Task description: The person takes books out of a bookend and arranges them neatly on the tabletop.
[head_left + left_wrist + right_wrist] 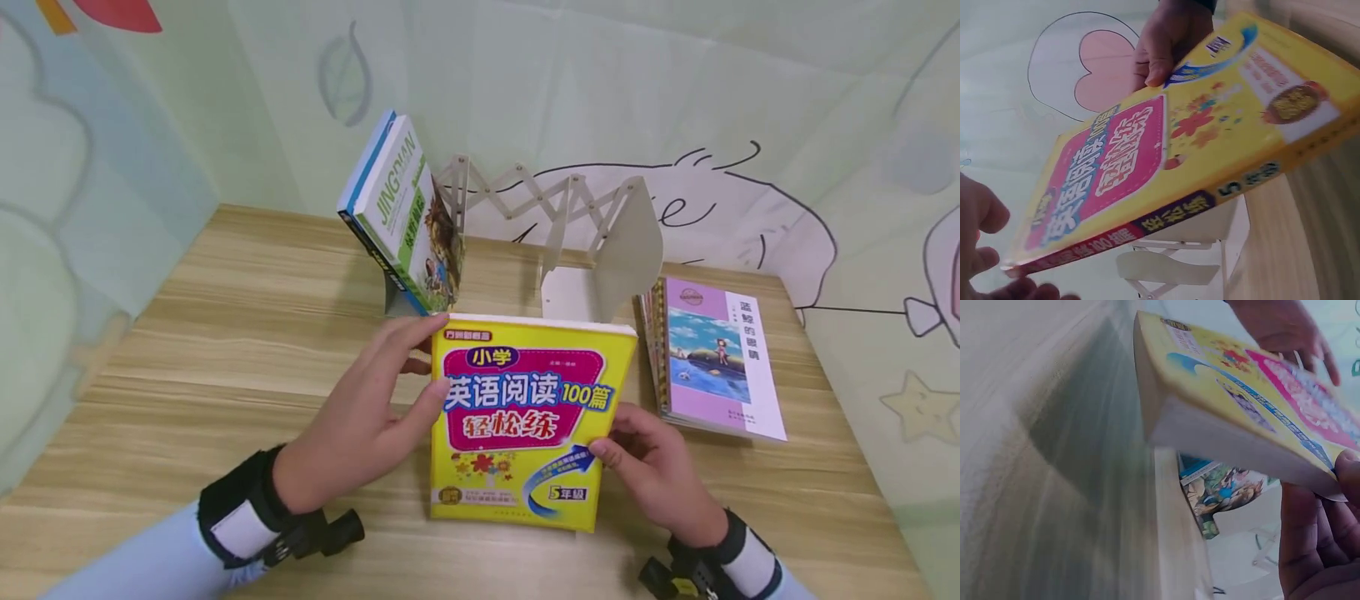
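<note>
A thick yellow book [525, 483] with a pink title panel is held up above the wooden table, its cover facing me. My right hand [660, 471] grips its right edge, thumb on the cover and fingers behind, as the right wrist view shows. At the upper left of the book, my left hand [356, 412] has thumb and fingers spread about the spine corner. In the left wrist view a gap shows between its thumb [988, 206] and the cover, and the fingertips are right at the corner.
Behind stands a white expandable bookend [630, 242]. Two upright books [408, 217] lean at its left end. A stack of thin books [712, 358], the top one purple and white, lies on the wooden table [187, 333] at right. A printed cloth [600, 83] hangs behind.
</note>
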A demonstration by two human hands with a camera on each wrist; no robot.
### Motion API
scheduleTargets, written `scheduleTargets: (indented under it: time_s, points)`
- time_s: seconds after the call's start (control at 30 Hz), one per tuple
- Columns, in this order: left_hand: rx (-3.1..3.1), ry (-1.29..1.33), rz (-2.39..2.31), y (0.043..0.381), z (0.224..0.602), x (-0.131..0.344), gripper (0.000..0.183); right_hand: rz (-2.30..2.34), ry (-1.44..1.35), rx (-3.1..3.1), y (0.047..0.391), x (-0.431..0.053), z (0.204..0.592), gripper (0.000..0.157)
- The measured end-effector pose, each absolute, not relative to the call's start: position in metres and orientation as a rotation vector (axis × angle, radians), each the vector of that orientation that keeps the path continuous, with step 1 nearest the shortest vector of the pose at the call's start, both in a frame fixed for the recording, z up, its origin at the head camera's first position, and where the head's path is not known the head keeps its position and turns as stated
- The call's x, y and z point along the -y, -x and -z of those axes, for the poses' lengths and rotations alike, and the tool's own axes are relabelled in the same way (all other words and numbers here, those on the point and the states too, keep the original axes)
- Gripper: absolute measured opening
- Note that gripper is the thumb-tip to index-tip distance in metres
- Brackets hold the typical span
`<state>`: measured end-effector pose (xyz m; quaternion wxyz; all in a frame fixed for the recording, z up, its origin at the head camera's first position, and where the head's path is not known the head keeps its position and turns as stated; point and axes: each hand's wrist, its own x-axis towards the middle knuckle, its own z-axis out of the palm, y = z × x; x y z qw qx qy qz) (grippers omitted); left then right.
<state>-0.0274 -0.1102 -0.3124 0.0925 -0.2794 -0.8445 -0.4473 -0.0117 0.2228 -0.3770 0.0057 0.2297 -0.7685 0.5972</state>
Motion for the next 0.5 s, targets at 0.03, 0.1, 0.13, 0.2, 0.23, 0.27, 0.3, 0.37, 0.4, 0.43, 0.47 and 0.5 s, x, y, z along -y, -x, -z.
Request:
scheduleTargets:
  time_s: [0.03, 0.1, 0.13, 0.2, 0.23, 0.27, 0.3, 0.37, 0.4, 0.43, 0.47, 0.5]
  points:
    - [2.532, 0.81, 1.3, 0.028, 0.314, 0.111, 0.062, -1.874, -0.664, 2.445, 0.012, -0.224, 0.377, 0.03]
    - [2.559, 0.796, 1.266, 0.03, 0.317, 0.111, 0.061, -1.886, -0.523, 2.535, 0.014, -0.227, 0.378, 0.027]
    - [2.568, 0.795, 1.253, 0.03, 0.318, 0.111, 0.061, -1.917, -0.445, 2.572, 0.016, -0.229, 0.378, 0.027]
    - [2.585, 0.791, 1.237, 0.03, 0.32, 0.112, 0.059, -2.007, -0.292, 2.629, 0.019, -0.232, 0.378, 0.031]
    - [2.592, 0.792, 1.23, 0.03, 0.321, 0.112, 0.059, -2.052, -0.228, 2.647, 0.021, -0.233, 0.379, 0.034]
    - [2.598, 0.792, 1.225, 0.029, 0.322, 0.112, 0.059, -2.107, -0.173, 2.657, 0.023, -0.234, 0.379, 0.036]
    - [2.603, 0.794, 1.22, 0.029, 0.323, 0.112, 0.059, -2.175, -0.116, 2.659, 0.025, -0.235, 0.38, 0.038]
    - [2.611, 0.797, 1.216, 0.029, 0.325, 0.112, 0.058, -2.269, -0.021, 2.675, 0.029, -0.237, 0.382, 0.04]
    - [2.615, 0.796, 1.208, 0.029, 0.326, 0.112, 0.057, -2.29, 0.011, 2.692, 0.031, -0.237, 0.383, 0.041]
    - [2.621, 0.791, 1.201, 0.029, 0.327, 0.112, 0.056, -2.302, 0.029, 2.711, 0.032, -0.237, 0.385, 0.042]
    - [2.626, 0.786, 1.195, 0.029, 0.328, 0.112, 0.054, -2.313, 0.053, 2.732, 0.034, -0.238, 0.386, 0.043]
    - [2.632, 0.78, 1.188, 0.03, 0.329, 0.111, 0.052, -2.307, 0.062, 2.76, 0.035, -0.238, 0.388, 0.043]
